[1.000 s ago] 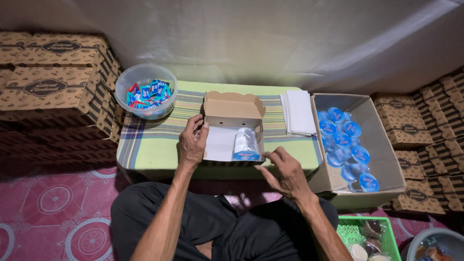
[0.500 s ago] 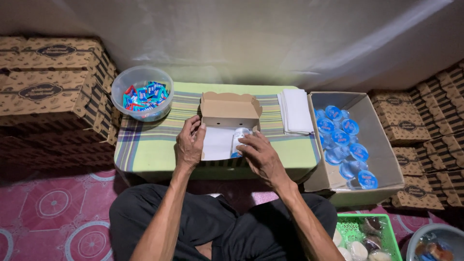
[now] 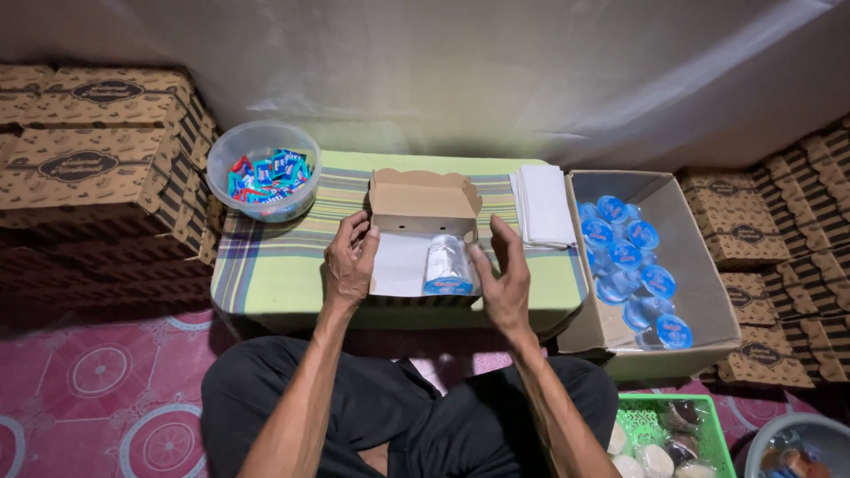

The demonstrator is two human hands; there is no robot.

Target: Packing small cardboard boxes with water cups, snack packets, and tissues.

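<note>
An open brown cardboard meal box (image 3: 423,205) with a white lining sits on a low table with a green striped cloth (image 3: 274,265). A sealed water cup with a blue lid (image 3: 446,265) lies on its side in the box's right part. My left hand (image 3: 348,264) rests against the box's left wall, fingers spread. At the box's right edge is my right hand (image 3: 502,281), just beside the cup, fingers apart and holding nothing.
A clear bowl of blue and red sachets (image 3: 264,170) stands at the table's back left. White napkins (image 3: 542,205) lie at its right end. A large carton of blue-lidded water cups (image 3: 699,274) stands right. Stacks of closed brown boxes (image 3: 93,150) flank both sides. Green basket (image 3: 660,434) at lower right.
My right hand carried the water cup into the box, laid it down and let go. The left hand stayed on the box's left side.
</note>
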